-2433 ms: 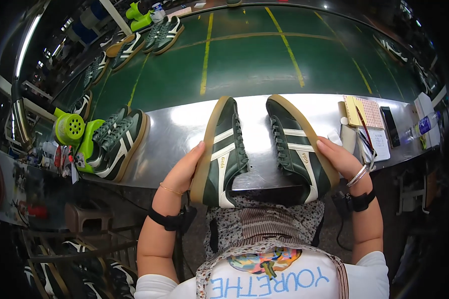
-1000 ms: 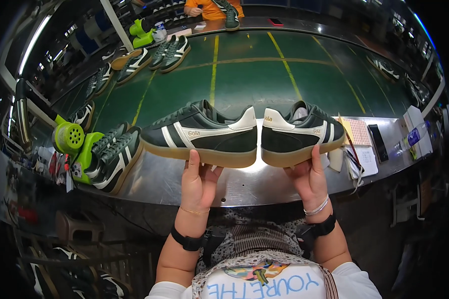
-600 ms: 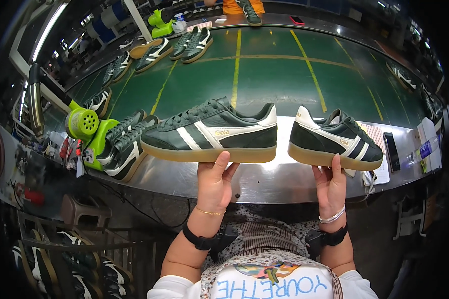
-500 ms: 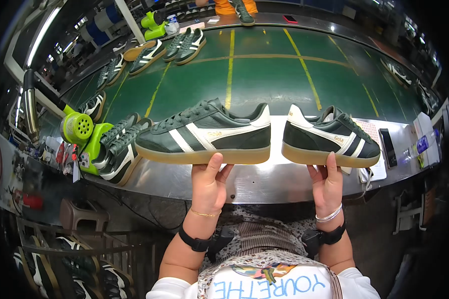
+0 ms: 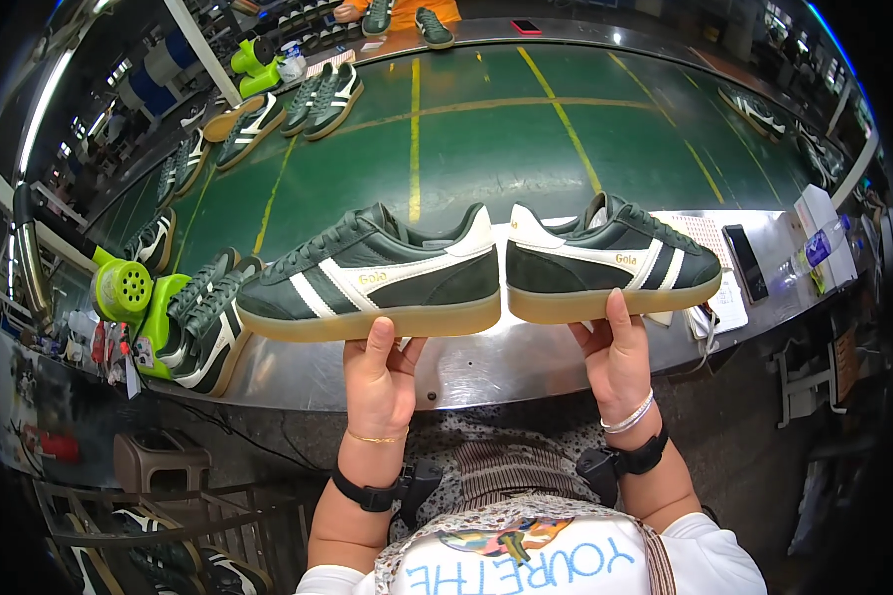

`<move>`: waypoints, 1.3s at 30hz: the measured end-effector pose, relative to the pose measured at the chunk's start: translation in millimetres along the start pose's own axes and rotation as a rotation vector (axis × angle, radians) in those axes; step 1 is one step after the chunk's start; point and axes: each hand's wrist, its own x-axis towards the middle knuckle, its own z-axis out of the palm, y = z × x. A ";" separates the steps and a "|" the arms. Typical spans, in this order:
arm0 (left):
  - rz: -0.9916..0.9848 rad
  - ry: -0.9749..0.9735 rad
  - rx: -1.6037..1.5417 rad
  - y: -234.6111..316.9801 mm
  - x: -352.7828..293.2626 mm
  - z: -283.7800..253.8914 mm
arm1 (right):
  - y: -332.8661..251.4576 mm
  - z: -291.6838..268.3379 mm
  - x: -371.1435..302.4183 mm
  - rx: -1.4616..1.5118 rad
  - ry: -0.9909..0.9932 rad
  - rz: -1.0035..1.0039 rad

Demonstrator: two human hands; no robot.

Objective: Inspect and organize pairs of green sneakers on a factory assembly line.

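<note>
The left shoe [image 5: 372, 276] and right shoe [image 5: 610, 263] draw closer, pairing heels [image 5: 480, 233]; left hand [image 5: 379, 385] and right hand [image 5: 619, 372] pinch the soles [image 5: 437, 323].

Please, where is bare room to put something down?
Free: the flat green surface between two central yellow lines, beyond the held dark green shoes, and the silver metal tabletop between the left hand and right hand. Crowded: its left end, with a lime green machine and another shoe pair; its right end, with a black phone and clear plastic bottle.
</note>
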 end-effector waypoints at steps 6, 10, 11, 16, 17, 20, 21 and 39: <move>-0.001 0.012 0.000 0.2 0.6 0.4 | 0.4 1.2 -1.1 -0.006 -0.013 -0.005; -0.003 0.016 -0.003 -0.8 1.1 -0.6 | 1.1 2.5 -1.4 0.005 -0.008 -0.006; -0.002 0.016 -0.003 -1.0 1.1 -0.8 | 1.2 2.6 -1.7 0.006 -0.008 -0.006; -0.008 0.024 -0.003 -0.5 1.9 -0.1 | 1.0 4.5 -2.4 0.009 -0.001 -0.006; -0.008 0.024 -0.003 -0.5 1.9 0.6 | 1.3 4.7 -2.6 0.009 -0.001 -0.007; -0.003 0.028 -0.004 -0.1 2.2 1.4 | 2.2 4.1 -4.0 0.009 -0.013 -0.019; -0.005 0.026 -0.006 -0.6 2.7 0.3 | 2.7 2.9 -4.2 0.009 -0.022 -0.017; -0.008 0.045 0.031 0.7 -0.5 -11.0 | 5.6 7.0 -12.5 0.001 0.017 0.002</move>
